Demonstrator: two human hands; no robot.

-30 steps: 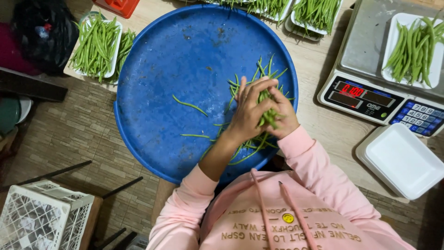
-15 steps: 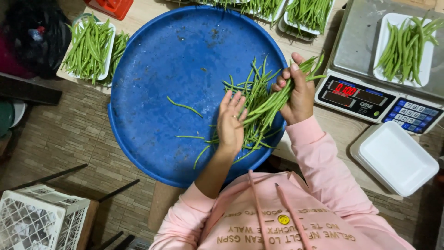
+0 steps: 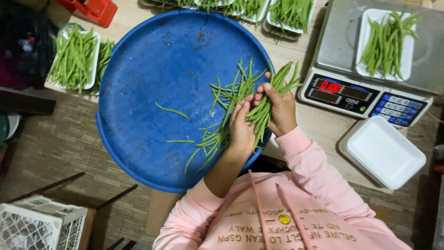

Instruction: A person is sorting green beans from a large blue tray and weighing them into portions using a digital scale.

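Note:
A big round blue tray (image 3: 152, 69) lies in front of me with loose green beans (image 3: 222, 99) scattered on its right side. My right hand (image 3: 280, 109) grips a bundle of green beans (image 3: 273, 92) at the tray's right rim, their tips pointing up and right. My left hand (image 3: 241, 125) rests flat against that bundle from the left, fingers together, over the loose beans. A single bean (image 3: 173, 111) lies apart near the tray's middle.
A digital scale (image 3: 356, 92) at the right carries a white foam tray of beans (image 3: 386, 41). An empty white foam tray (image 3: 384, 153) sits below it. Filled bean trays (image 3: 74, 58) stand at the left and along the top (image 3: 289, 11). A white crate (image 3: 37, 227) is at bottom left.
Both hands gathered beans from the pile. My right hand lifted a bundle toward the tray's right rim, and my left hand came up against it.

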